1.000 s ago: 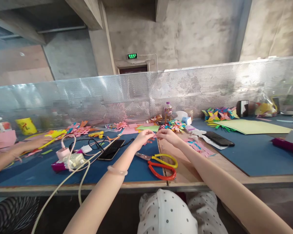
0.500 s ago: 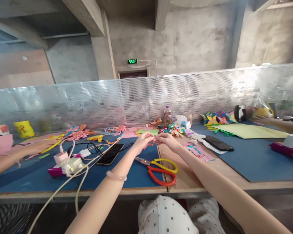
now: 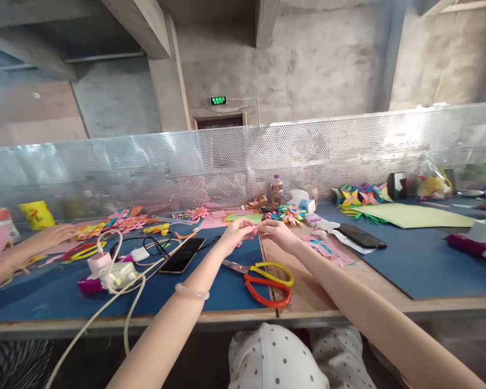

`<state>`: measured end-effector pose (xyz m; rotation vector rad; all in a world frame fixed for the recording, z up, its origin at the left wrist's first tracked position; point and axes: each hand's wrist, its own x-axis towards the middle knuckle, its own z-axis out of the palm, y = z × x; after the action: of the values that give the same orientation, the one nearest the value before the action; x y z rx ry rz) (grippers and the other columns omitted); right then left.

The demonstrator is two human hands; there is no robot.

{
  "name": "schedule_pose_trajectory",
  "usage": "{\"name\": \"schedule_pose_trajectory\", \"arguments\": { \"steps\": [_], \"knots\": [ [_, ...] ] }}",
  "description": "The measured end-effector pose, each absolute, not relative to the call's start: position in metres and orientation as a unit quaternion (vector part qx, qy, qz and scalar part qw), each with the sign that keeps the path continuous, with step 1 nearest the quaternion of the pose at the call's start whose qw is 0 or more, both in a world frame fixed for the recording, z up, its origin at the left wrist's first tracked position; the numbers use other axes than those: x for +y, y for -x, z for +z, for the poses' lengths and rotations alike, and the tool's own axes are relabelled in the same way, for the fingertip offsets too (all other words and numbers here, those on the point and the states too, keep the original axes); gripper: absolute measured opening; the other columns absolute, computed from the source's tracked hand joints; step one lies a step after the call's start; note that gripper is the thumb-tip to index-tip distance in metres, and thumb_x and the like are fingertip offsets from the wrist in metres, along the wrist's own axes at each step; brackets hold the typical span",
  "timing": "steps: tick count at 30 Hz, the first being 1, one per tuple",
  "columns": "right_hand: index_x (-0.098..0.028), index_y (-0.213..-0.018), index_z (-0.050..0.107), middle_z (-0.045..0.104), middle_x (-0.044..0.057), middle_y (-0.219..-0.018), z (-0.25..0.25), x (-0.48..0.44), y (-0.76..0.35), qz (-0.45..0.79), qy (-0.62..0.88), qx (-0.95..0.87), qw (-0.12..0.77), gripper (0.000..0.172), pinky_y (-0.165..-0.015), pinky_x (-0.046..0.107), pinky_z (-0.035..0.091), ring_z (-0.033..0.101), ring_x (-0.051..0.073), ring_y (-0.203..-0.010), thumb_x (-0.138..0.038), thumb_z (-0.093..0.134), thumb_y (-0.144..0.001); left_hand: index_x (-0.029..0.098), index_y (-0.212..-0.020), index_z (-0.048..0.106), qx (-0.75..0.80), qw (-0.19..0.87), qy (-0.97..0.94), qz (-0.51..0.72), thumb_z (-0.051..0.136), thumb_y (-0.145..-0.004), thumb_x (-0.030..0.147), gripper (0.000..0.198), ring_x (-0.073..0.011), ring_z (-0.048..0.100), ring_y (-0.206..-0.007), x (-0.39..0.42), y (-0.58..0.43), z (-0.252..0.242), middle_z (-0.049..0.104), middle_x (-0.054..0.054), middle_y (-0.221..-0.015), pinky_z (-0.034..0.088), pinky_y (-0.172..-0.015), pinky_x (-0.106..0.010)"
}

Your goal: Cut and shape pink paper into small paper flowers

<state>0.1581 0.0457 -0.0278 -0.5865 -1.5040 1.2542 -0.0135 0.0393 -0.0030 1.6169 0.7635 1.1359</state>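
Observation:
Both of my hands meet over the middle of the table, fingertips closed around a small pink paper piece (image 3: 255,230). My left hand (image 3: 238,233) pinches it from one side, and my right hand (image 3: 277,232) from the other; its exact folded shape is too small to make out. Below them lie scissors (image 3: 269,281) with one yellow and one red handle, blades pointing left. Right of my right hand is a pile of pink and blue paper strips (image 3: 328,251). Just behind my hands sits a multicoloured paper flower (image 3: 289,214).
To the left are a phone (image 3: 183,256), a power strip (image 3: 91,285) with cables, and a co-worker's hand (image 3: 52,236). At right lie a black phone (image 3: 362,236) and a green paper sheet (image 3: 417,217). A bottle (image 3: 277,193) stands before the perforated metal screen (image 3: 348,154).
My hands stay together on the pink paper with hardly any movement. The co-worker's hand at left has let go of the yellow-handled scissors. The arm at far right has pulled back.

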Motion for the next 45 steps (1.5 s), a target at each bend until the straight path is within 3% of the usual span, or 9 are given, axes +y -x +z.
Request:
{"name": "schedule_pose_trajectory", "arguments": {
  "steps": [28,45],
  "knots": [
    [-0.017,-0.074,0.066,0.062,0.001,-0.073,-0.029,0.046,-0.160,0.546,0.258,-0.607,0.516,0.014,-0.066,0.027,0.040,0.056,0.012,-0.069,-0.028,0.070,-0.066,0.014,-0.085,0.056,0.294,0.483,-0.692,0.449,0.066,-0.071,0.028,0.022,-0.0154,0.062,-0.077,0.050,0.015,-0.012,0.064,-0.006,-0.081,0.050,-0.070,-0.030],
    [-0.014,-0.075,0.066,0.064,0.005,-0.075,-0.027,0.043,-0.159,0.492,0.274,-0.648,0.513,0.021,-0.066,0.026,0.043,0.056,0.013,-0.068,-0.034,0.062,-0.072,0.013,-0.082,0.058,0.330,0.485,-0.674,0.449,0.065,-0.069,0.023,0.018,-0.0149,0.061,-0.075,0.047,0.014,-0.008,0.063,-0.006,-0.082,0.050,-0.066,-0.028]
  ]
}}
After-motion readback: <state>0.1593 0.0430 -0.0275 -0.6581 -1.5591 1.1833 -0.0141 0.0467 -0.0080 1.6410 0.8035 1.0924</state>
